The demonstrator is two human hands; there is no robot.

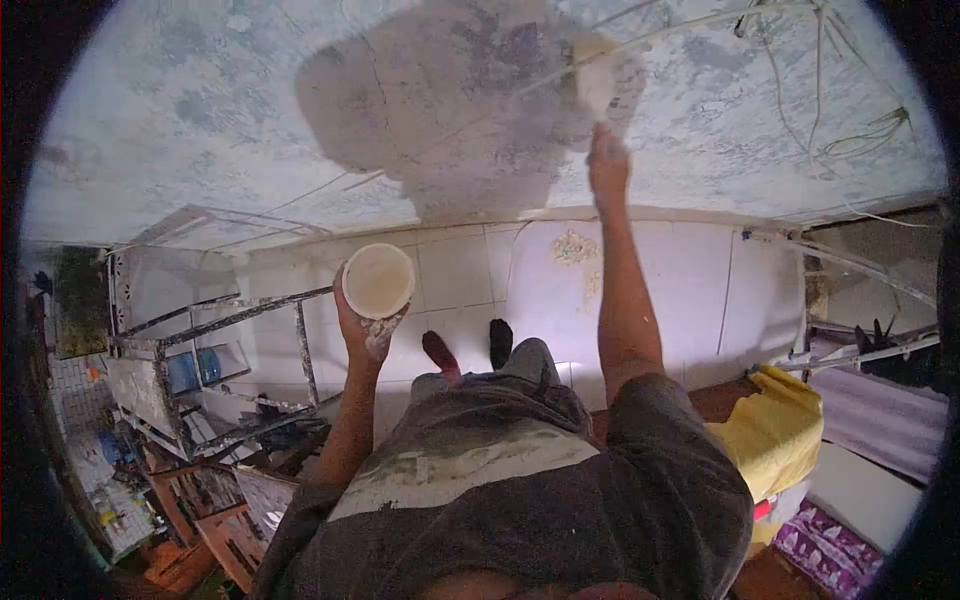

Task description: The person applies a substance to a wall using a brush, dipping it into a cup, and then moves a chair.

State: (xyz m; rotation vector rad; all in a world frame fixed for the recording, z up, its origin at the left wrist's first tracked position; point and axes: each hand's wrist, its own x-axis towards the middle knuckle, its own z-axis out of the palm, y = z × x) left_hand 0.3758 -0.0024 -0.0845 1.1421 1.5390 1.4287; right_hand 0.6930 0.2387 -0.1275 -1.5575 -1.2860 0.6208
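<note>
My left hand (362, 325), smeared with white on the fingers, is closed around a round white tub (350, 262). The tub is held upright over the floor, and its inside looks pale cream. My right hand (607, 168) reaches up to the patchy grey-and-white wall (230, 110). It grips the handle end of a pale, flat, paddle-like tool (596, 85), yellowish toward its far end; motion blurs it and I cannot tell its exact kind. The tool overlaps the wall beside the dark shadow of my upper body.
Loose cables (815, 90) hang across the wall at right. Pale crumbs (575, 248) lie on a light sheet (680, 290) over the tiled floor. A stained metal frame (305, 350) stands at left. Yellow cloth (775, 430) hangs at right.
</note>
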